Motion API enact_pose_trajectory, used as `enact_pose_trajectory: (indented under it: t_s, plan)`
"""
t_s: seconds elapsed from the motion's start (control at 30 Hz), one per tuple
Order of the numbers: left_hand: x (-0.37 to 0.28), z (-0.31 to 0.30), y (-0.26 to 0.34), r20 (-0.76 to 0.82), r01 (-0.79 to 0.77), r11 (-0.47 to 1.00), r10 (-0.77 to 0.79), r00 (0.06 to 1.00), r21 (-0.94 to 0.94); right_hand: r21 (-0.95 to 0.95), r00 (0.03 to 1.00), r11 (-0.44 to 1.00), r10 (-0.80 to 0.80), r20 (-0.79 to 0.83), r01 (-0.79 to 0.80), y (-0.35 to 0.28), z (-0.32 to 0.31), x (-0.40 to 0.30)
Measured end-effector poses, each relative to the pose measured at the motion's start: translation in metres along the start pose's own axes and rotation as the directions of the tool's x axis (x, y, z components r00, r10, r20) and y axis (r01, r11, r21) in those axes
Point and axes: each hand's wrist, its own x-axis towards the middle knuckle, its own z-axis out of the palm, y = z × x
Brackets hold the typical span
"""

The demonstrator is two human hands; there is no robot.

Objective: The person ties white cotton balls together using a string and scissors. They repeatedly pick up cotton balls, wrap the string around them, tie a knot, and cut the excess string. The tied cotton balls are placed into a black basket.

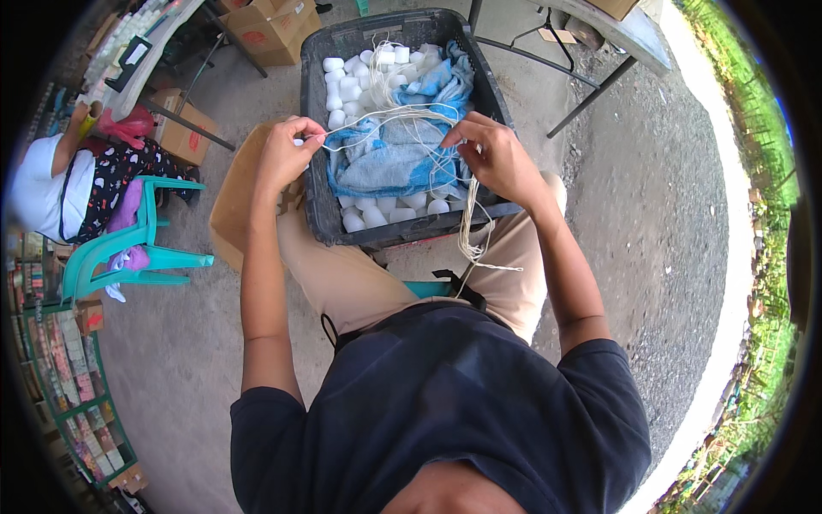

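Note:
My left hand (289, 151) pinches the ends of thin white strings (392, 113) between thumb and fingertips. A small white piece shows by its fingers, partly hidden. The strings run across to my right hand (494, 154), whose fingers are curled round them. A loose string bundle (470, 225) hangs below that hand, over the near rim of a black plastic crate (314, 212). Inside the crate, a crumpled blue and grey towel (379, 160) covers part of many small white cylinders (350, 87), which look like wax candles. More string lies tangled on them near the far side.
The crate stands between my knees. At left are a teal plastic chair (148, 250), a seated person (64, 180), cardboard boxes (183, 128) and a green-framed rack (77, 385). A table (151, 58) stands at upper left, another table (632, 42) at upper right.

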Motion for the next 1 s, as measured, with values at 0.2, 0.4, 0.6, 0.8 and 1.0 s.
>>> enact_pose_trajectory:
  t_s: [0.2, 0.4, 0.6, 0.8, 1.0]
  plan:
    - [-0.021, 0.011, 0.022, -0.099, 0.042, 0.998, -0.047, 0.994, -0.055, -0.254, 0.856, 0.913, 0.392, 0.336, -0.319, -0.021, -0.031, -0.051]
    - [-0.044, 0.049, 0.087, 0.573, 0.304, 0.789, 0.073, 0.817, -0.534, -0.013, 0.916, 0.935, 0.35, 0.195, -0.354, -0.019, -0.016, -0.081]
    - [-0.054, 0.097, 0.137, 0.64, 0.407, 0.608, 0.228, 0.734, -0.682, 0.677, 0.907, 0.665, 0.422, 0.008, -0.315, -0.044, -0.031, -0.03]
    - [-0.044, 0.069, 0.129, 0.513, 0.338, 0.588, 0.156, 0.844, -0.735, 0.755, 0.924, 0.633, 0.37, -0.099, -0.172, -0.036, -0.047, 0.009]
    - [-0.034, 0.063, 0.117, 0.406, 0.329, 0.44, 0.091, 0.91, -0.836, 0.526, 0.936, 0.818, 0.336, -0.107, -0.233, -0.005, -0.039, 0.036]
